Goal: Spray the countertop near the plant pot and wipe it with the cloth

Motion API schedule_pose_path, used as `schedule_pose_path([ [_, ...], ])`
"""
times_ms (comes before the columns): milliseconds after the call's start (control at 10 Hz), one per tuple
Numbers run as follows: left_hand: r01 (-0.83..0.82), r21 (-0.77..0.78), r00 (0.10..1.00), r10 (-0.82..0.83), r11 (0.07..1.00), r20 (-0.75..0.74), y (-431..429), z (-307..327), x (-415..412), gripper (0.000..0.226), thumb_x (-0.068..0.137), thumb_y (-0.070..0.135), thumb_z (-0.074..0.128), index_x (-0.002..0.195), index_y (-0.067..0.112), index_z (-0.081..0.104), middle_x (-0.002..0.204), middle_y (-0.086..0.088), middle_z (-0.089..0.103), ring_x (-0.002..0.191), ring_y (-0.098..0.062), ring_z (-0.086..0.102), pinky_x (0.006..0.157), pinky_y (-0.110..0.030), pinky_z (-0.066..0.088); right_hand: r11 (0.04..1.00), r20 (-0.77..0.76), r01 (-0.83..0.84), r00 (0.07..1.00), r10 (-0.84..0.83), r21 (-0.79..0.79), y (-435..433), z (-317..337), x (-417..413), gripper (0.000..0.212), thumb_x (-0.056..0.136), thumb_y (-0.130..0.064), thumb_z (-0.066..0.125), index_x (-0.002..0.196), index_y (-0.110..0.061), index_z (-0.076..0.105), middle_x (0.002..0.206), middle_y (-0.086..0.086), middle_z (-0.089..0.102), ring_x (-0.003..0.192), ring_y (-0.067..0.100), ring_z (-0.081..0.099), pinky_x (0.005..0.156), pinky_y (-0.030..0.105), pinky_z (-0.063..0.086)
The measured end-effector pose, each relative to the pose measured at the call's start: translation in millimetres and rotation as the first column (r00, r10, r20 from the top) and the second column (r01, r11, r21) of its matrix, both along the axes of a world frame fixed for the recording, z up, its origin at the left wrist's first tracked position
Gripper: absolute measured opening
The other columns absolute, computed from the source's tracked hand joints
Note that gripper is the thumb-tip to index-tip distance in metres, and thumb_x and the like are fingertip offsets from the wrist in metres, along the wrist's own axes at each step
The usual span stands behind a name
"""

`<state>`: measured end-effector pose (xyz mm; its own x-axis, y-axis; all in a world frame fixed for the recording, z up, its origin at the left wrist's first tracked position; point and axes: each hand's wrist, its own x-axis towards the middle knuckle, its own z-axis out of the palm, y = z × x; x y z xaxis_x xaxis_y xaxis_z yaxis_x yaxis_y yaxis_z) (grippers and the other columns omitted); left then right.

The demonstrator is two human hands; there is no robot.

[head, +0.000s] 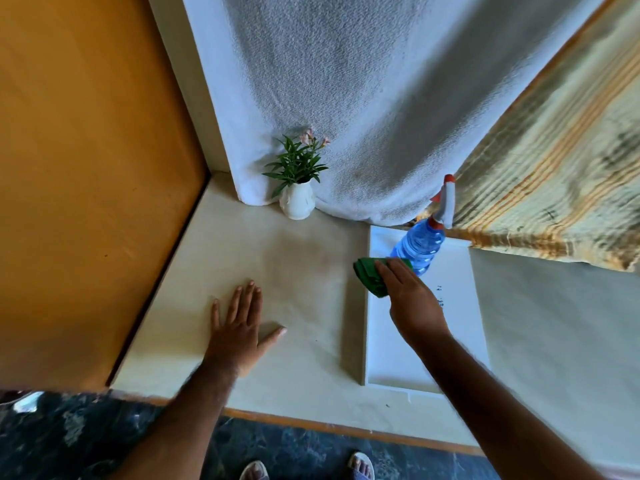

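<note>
A white plant pot (298, 201) with green leaves and pink flowers stands at the back of the cream countertop (304, 258). A blue spray bottle (420, 245) with a white and red trigger head stands on the far end of a white tray (391, 358). My right hand (410, 299) grips a green cloth (369, 275) at the tray's left rim, just in front of the bottle. My left hand (242, 327) lies flat on the countertop, fingers spread, holding nothing. A faint darker patch shows on the counter between the pot and my hands.
An orange wall panel (86, 185) borders the counter on the left. A white towel (346, 98) and a striped cloth (554, 174) hang behind the pot and bottle. Dark marbled floor (104, 438) and my sandalled feet lie below the counter's front edge.
</note>
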<state>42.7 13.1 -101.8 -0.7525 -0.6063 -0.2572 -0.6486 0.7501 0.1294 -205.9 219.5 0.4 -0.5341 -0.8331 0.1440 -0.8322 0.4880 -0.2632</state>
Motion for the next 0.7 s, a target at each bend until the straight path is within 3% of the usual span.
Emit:
schedule_pose_path([
  [100, -0.011, 0.010, 1.000, 0.011, 1.000, 0.010, 0.6, -1.5, -1.8, 0.109, 0.068, 0.089, -0.015, 0.151, 0.020, -0.024, 0.164, -0.002, -0.026, 0.152, -0.018, -0.019, 0.121, -0.058, -0.006, 0.982, 0.038, 0.181, 0.982, -0.183, 0.044, 36.4, -17.1, 2.6, 0.061, 0.079, 0.013, 0.058, 0.137, -0.004, 0.053, 0.138, 0.018, 0.057, 0.126, 0.036, 0.055, 0.091, 0.047, 0.055],
  [200, -0.017, 0.017, 1.000, 0.017, 1.000, 0.021, 0.7, -1.8, -2.8, 0.110, 0.066, 0.089, -0.018, 0.152, 0.020, -0.025, 0.163, 0.000, -0.029, 0.151, -0.017, -0.022, 0.121, -0.057, -0.009, 0.963, 0.101, 0.237, 0.963, -0.250, 0.126, 58.4, -37.6, 3.5, 0.065, 0.083, 0.014, 0.052, 0.145, -0.004, 0.044, 0.151, 0.017, 0.046, 0.139, 0.031, 0.043, 0.110, 0.043, 0.040],
  [300, -0.016, 0.015, 0.999, 0.016, 1.000, 0.030, 2.2, -0.4, -2.6, 0.106, 0.070, 0.088, -0.013, 0.151, 0.020, -0.025, 0.163, -0.001, -0.027, 0.151, -0.018, -0.021, 0.121, -0.057, -0.009, 0.950, 0.090, 0.177, 0.974, -0.206, 0.257, 67.6, -57.5, 11.4, 0.068, 0.093, -0.006, 0.057, 0.153, -0.001, 0.026, 0.162, 0.016, 0.019, 0.150, 0.031, 0.019, 0.123, 0.043, 0.019],
  [400, -0.014, 0.018, 0.999, 0.013, 1.000, 0.029, 1.1, -0.2, -3.3, 0.105, 0.072, 0.087, -0.010, 0.150, 0.019, -0.026, 0.163, -0.001, -0.027, 0.152, -0.018, -0.020, 0.121, -0.058, -0.009, 0.938, 0.019, 0.183, 0.980, -0.197, 0.295, 68.0, -65.9, 19.4, 0.089, 0.094, -0.054, 0.053, 0.154, 0.000, 0.015, 0.163, 0.017, 0.009, 0.152, 0.032, 0.008, 0.123, 0.049, 0.015],
  [500, -0.013, 0.033, 0.998, 0.010, 0.999, 0.065, 1.8, 3.0, -4.2, 0.106, 0.071, 0.088, -0.009, 0.150, 0.018, -0.027, 0.163, -0.001, -0.029, 0.151, -0.018, -0.021, 0.121, -0.058, -0.009, 0.926, 0.008, 0.184, 0.980, -0.198, 0.331, 67.3, -67.6, 20.0, 0.103, 0.088, -0.077, 0.028, 0.155, 0.000, 0.010, 0.164, 0.017, 0.006, 0.153, 0.029, 0.001, 0.124, 0.048, 0.012],
  [600, -0.012, 0.077, 0.991, 0.002, 0.997, 0.136, -0.5, 12.0, -6.5, 0.106, 0.076, 0.089, -0.003, 0.151, 0.018, -0.026, 0.161, -0.002, -0.033, 0.150, -0.019, -0.024, 0.121, -0.058, -0.008, 0.927, 0.048, 0.193, 0.974, -0.219, 0.320, 63.3, -58.7, 18.6, 0.109, 0.085, -0.084, 0.017, 0.155, -0.001, 0.010, 0.165, 0.015, 0.007, 0.153, 0.026, 0.002, 0.124, 0.046, 0.013],
  [700, 0.007, 0.137, 0.986, -0.029, 0.991, 0.163, -4.8, 28.2, -14.8, 0.104, 0.081, 0.085, 0.011, 0.154, 0.018, -0.019, 0.163, 0.000, -0.031, 0.151, -0.017, -0.021, 0.122, -0.057, -0.003, 0.964, -0.019, 0.089, 0.996, -0.087, 0.251, 50.3, -38.9, 15.9, 0.100, 0.091, -0.076, 0.029, 0.154, 0.000, 0.020, 0.164, 0.017, 0.015, 0.152, 0.028, 0.012, 0.122, 0.047, 0.021],
])
